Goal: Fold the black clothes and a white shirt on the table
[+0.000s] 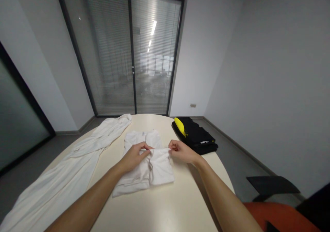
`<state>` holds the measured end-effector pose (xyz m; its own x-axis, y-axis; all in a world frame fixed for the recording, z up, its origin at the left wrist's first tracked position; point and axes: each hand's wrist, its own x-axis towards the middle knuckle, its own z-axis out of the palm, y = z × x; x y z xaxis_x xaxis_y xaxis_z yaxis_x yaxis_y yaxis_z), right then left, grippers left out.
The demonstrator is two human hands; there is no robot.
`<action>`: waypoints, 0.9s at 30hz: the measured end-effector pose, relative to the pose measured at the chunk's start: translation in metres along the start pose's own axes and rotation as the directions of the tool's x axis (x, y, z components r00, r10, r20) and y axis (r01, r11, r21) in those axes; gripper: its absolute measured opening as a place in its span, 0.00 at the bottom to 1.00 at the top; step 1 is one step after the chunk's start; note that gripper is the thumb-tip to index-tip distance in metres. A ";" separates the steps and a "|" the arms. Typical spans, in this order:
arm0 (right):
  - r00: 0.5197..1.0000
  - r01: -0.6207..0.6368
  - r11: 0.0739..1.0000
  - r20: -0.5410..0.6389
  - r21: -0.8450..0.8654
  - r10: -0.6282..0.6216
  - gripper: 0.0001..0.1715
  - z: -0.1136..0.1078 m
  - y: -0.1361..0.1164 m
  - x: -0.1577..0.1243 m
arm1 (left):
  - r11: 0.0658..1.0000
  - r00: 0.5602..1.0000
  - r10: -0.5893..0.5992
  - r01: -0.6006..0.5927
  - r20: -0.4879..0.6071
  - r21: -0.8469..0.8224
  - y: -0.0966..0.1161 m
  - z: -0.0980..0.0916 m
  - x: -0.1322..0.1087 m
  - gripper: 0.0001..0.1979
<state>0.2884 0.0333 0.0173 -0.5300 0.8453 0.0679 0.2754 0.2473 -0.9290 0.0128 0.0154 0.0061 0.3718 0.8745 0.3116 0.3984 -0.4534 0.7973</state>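
Observation:
A white shirt (161,171), partly folded, lies flat on the pale round table (165,211) in front of me. Its collar end points away from me, and a flap of it is turned over on the right side. My left hand (138,156) pinches the cloth near the middle, at the flap's inner top corner. At the flap's outer top corner, my right hand (182,151) has thumb and fingers closed on the same shirt. The exact fold under my fingers is partly hidden.
Another white garment (79,163) stretches loosely along the table's left side. Folded black clothes (197,135) with a yellow print are stacked at the right edge. A red-seated chair (278,216) with a black armrest stands at lower right. Glass panels with blinds are behind.

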 end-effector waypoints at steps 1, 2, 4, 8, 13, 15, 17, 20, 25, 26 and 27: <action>1.000 -0.013 1.000 -0.005 0.006 0.013 0.09 0.000 0.001 0.000 | 1.000 1.000 -0.014 0.014 -0.010 0.020 -0.001 -0.001 0.000 0.07; 1.000 -0.023 1.000 -0.009 0.007 0.023 0.09 0.000 0.001 0.001 | 0.998 0.999 -0.025 0.026 -0.026 0.056 -0.001 -0.003 0.001 0.07; 0.999 -0.033 0.999 -0.012 0.012 0.033 0.09 0.002 0.003 0.002 | 0.989 0.998 -0.027 0.034 -0.057 0.141 -0.002 -0.004 0.001 0.06; 0.999 -0.024 0.999 -0.024 0.047 0.025 0.10 0.006 0.008 0.005 | 0.980 0.998 0.067 -0.065 -0.003 0.187 0.001 -0.002 0.000 0.10; 1.000 0.019 1.000 -0.020 0.002 -0.019 0.20 0.010 0.013 0.007 | 0.952 0.982 0.173 -0.185 0.073 0.244 -0.001 0.002 -0.002 0.10; 1.000 0.014 1.000 -0.011 -0.024 -0.014 0.21 0.010 0.013 0.006 | 0.950 0.983 0.163 -0.180 0.086 0.254 -0.003 0.003 -0.002 0.09; 1.000 -0.004 1.000 -0.008 -0.019 0.004 0.23 0.010 0.013 0.006 | 0.946 0.984 0.144 -0.169 0.107 0.278 -0.006 0.004 -0.002 0.10; 0.999 -0.029 1.000 -0.032 0.004 0.029 0.25 0.011 0.017 0.008 | 0.922 0.988 0.133 -0.154 0.081 0.356 -0.007 0.007 -0.001 0.08; 0.995 -0.074 0.996 -0.076 -0.045 0.070 0.25 0.013 0.031 0.012 | 0.909 0.995 0.095 -0.088 0.003 0.408 -0.011 0.006 -0.001 0.09; 0.994 -0.078 0.995 -0.076 -0.063 0.073 0.25 0.013 0.032 0.012 | 0.912 0.997 0.077 -0.076 0.012 0.403 -0.013 0.005 -0.001 0.09; 0.994 -0.075 0.993 -0.083 -0.093 0.067 0.25 0.013 0.032 0.012 | 0.915 0.998 0.059 -0.060 0.015 0.400 -0.014 0.003 -0.002 0.09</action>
<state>0.2805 0.0451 -0.0161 -0.4423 0.8962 0.0354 0.3879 0.2267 -0.8934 0.0095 0.0195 -0.0072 0.4071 0.8435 0.3503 0.6772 -0.5361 0.5039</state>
